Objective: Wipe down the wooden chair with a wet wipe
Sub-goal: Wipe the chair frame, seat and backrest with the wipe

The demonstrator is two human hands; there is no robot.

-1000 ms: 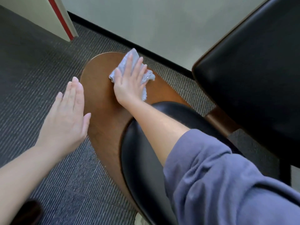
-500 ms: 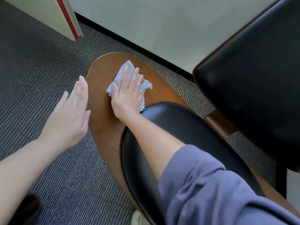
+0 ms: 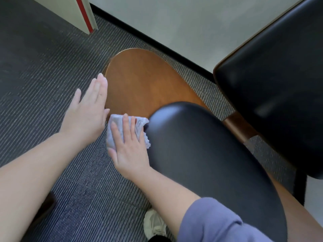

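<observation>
We are on the wiping step. Our right hand (image 3: pixel 128 149) presses the crumpled pale-blue wet wipe (image 3: pixel 114 124) with straight fingers onto the left edge of the brown curved wooden chair (image 3: pixel 145 81), just beside its glossy black seat pad (image 3: pixel 201 154). Our left hand (image 3: pixel 87 112) is flat and holds nothing beside that edge. Next, we judge, a firm stroke along the rim.

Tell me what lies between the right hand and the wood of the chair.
The wet wipe, under the right hand on the wooden chair; head view.
</observation>
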